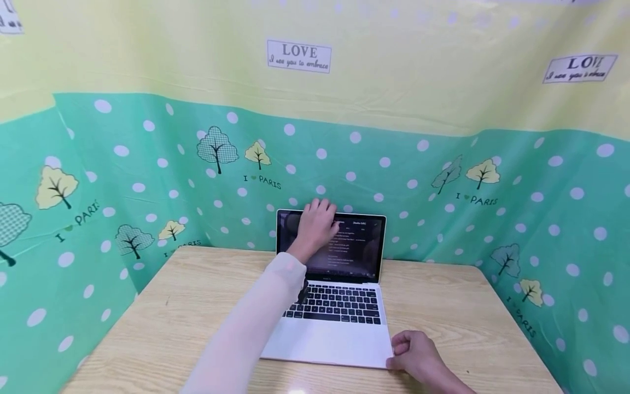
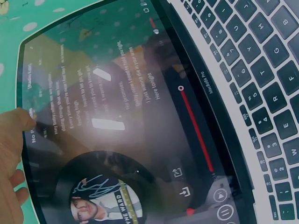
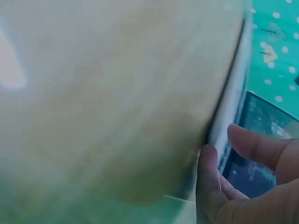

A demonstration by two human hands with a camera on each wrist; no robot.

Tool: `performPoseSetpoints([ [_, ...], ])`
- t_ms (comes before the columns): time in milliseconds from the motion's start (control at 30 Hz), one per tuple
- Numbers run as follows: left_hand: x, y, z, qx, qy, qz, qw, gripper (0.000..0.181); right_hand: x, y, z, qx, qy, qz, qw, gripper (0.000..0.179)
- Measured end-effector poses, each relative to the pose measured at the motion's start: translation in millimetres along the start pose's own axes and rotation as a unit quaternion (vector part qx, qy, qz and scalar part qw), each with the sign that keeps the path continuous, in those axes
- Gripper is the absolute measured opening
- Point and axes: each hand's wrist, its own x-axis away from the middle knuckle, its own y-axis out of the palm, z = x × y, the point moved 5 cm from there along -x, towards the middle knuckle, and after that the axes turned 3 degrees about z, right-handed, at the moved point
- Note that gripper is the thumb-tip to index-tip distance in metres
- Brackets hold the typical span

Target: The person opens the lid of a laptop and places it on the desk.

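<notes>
A silver laptop (image 1: 325, 342) stands unfolded on the wooden table, its screen (image 1: 356, 246) lit with lines of text on a dark background. At the top edge of that screen, my left hand (image 1: 315, 225) grips the lid. The left wrist view shows the thumb (image 2: 21, 120) over the front rim and the other fingers partly hidden behind it. My right hand (image 1: 418, 353) pinches the front right corner of the base. In the right wrist view its thumb (image 3: 254, 144) and fingers stand on either side of the laptop's thin edge. My left forearm covers part of the keyboard (image 1: 339, 303).
The light wooden table (image 1: 458, 312) extends to both sides of the laptop. Close behind it hangs a green and yellow curtain (image 1: 418, 180) with dots and printed trees, which also wraps round the left and right sides.
</notes>
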Motion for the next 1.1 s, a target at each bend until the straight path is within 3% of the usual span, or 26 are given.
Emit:
performPoseSetpoints([
  [133, 2.3, -9.9, -1.3, -0.001, 0.001, -0.008, 1.0, 0.03, -3.1, -5, -16, -0.02, -0.002, 0.008, 0.9998, 0.046],
  [367, 11.5, -37.6, -0.4, -0.005, 0.012, -0.001, 0.9999, 0.029, -7.9, -10, -49, -0.017, -0.076, 0.03, 0.9965, 0.033],
  [467, 21.6, -50.1, -1.2, -0.02, 0.021, 0.003, 0.9996, 0.029, -10.3, -11, -63, -0.021, -0.101, 0.039, 0.9939, 0.032],
  [567, 40.4, -61.1, 0.9, -0.029, 0.034, -0.006, 0.999, 0.029, -10.7, -10, -75, -0.017, -0.124, 0.045, 0.9911, 0.033],
  [800, 94.1, -79.5, 11.7, -0.044, 0.069, -0.064, 0.9946, 0.041, -11.0, -18, -94, 0.036, -0.179, 0.093, 0.9788, 0.042],
  [967, 120.4, -91.4, 11.7, -0.027, 0.05, -0.077, 0.9954, 0.043, -15.9, -17, -107, 0.102, -0.234, 0.129, 0.9583, 0.055],
  [1100, 141.5, -93.6, 14.5, -0.01, 0.05, -0.099, 0.9938, 0.044, -18.5, -10, -110, 0.169, -0.266, 0.135, 0.9394, 0.07],
])
